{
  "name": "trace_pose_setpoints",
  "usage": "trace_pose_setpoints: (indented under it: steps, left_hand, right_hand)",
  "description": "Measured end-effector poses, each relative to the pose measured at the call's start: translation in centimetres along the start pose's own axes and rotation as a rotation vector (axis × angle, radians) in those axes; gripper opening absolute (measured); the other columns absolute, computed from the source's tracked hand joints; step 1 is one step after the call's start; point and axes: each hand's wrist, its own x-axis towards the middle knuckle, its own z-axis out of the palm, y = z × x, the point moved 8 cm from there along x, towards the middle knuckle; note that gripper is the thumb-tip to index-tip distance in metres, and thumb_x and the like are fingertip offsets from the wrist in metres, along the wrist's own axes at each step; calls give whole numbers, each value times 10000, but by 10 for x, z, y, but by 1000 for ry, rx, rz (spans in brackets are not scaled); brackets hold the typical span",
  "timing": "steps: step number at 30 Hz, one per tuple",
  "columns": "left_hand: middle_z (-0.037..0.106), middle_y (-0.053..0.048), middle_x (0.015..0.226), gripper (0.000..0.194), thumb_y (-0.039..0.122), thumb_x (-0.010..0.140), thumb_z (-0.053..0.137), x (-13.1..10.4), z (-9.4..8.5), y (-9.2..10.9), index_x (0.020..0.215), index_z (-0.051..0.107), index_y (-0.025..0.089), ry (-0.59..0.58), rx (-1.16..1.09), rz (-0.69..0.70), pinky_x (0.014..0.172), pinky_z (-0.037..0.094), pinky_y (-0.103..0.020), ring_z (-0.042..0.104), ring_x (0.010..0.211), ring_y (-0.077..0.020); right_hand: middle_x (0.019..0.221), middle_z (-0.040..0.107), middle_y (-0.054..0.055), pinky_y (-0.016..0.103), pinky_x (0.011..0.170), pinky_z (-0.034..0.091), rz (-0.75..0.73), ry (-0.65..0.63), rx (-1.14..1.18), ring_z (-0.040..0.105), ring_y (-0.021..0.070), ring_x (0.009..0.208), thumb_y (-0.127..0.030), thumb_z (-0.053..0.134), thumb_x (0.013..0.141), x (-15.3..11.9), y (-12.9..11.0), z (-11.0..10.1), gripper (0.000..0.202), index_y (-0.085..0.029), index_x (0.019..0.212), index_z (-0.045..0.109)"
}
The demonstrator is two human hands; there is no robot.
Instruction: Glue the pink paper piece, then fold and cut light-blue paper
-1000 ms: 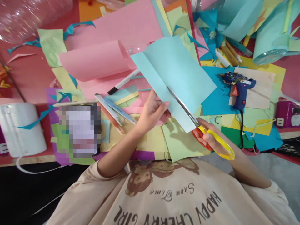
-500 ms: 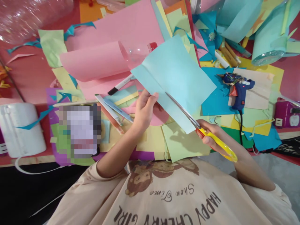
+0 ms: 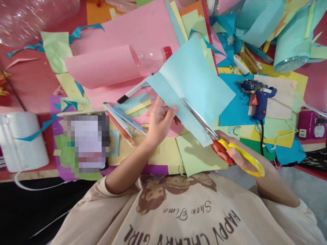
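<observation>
Two hands work one sheet of light blue paper [image 3: 191,85], held up over a table littered with coloured offcuts. Compared with half a second ago, the scissors [image 3: 224,144] have opened at the handles: the red loop now shows spread below the yellow one, where it was almost hidden before. The sheet has tipped a little more upright, uncovering the red cap of the clear plastic bottle [image 3: 150,59] behind its upper left edge, and the left hand's thumb has slid slightly further onto the sheet.

Left hand [image 3: 160,120], forearm rising from the lower middle, pinches the sheet's lower left edge, thumb on the near face and fingers hidden behind. Right hand [image 3: 237,154] comes in from the lower right of the sheet, closed around the scissor handles with fingers through the loops.

Scissor blades point up and to the left, lying across the sheet's lower right part, their long axis running from the handles below the sheet's bottom corner toward its middle. The sheet's long axis runs from lower right to upper left, with a fold line parallel to its left edge.

Right of the sheet, a blue glue gun [image 3: 260,97] lies on dark blue paper; left of it, a rolled pink sheet [image 3: 102,66] wraps the bottle.
</observation>
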Motion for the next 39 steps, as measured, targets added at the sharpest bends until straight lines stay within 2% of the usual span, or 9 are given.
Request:
trace_pose_setpoints:
  steps: [5,11,16,22,27,30,33,36,39]
  left_hand:
    - [614,71,636,353,477,867,611,-3,5,2,1118,496,257,-15,-28,13,415,471,-217,567,423,-83]
    - [610,79,619,342,469,851,632,-2,6,1,1071,489,249,-25,-60,-13,396,453,-208,561,404,-78]
    - [616,74,620,367,491,844,632,-1,5,1,1084,490,253,-24,-55,-28,386,447,-215,551,394,-77]
    - [613,80,605,385,502,835,643,-1,3,-1,1094,500,256,-24,-54,-38,400,462,-213,547,393,-77]
    - [613,79,621,356,434,845,638,-1,3,-3,1126,504,260,-37,-96,-49,405,462,-218,546,403,-79]
    - [607,80,620,366,395,839,636,-2,2,-4,1152,504,258,-36,-95,-75,431,476,-224,556,427,-86]
    - [597,62,616,365,452,835,631,-1,-1,-3,1133,541,263,5,-65,-61,457,482,-237,576,470,-102]
    - [600,31,617,367,544,858,573,1,-8,-3,1092,583,263,71,-33,-37,490,490,-257,626,547,-138]
    - [596,31,610,339,546,856,579,2,-14,-3,1027,593,254,113,9,-26,491,485,-249,634,560,-138]
  right_hand:
    - [661,381,-44,243,469,273,4,-19,140,287,91,522,-826,420,786,7,4,5,621,-227,945,457]
    - [679,397,-39,225,412,229,17,35,232,261,72,505,-867,503,692,14,18,5,716,-210,980,498]
    - [666,397,-46,217,406,228,25,34,263,258,64,504,-865,534,670,14,14,6,715,-203,935,496]
    - [670,387,-47,221,422,247,62,59,231,276,70,521,-843,548,689,14,10,5,690,-198,928,493]
    - [677,370,-47,226,439,258,7,42,214,295,76,530,-790,546,747,17,14,6,652,-187,993,515]
    - [694,384,-42,230,453,256,35,36,203,298,75,535,-776,549,758,16,17,5,637,-186,997,517]
    - [699,385,-39,233,472,242,49,69,180,286,80,557,-789,544,749,12,13,2,652,-191,1007,528]
    - [716,385,-29,240,487,243,35,77,122,275,86,577,-766,536,778,7,8,0,593,-195,938,512]
    - [719,374,-21,246,461,222,25,63,84,262,90,560,-770,475,810,4,8,-1,584,-203,948,499]
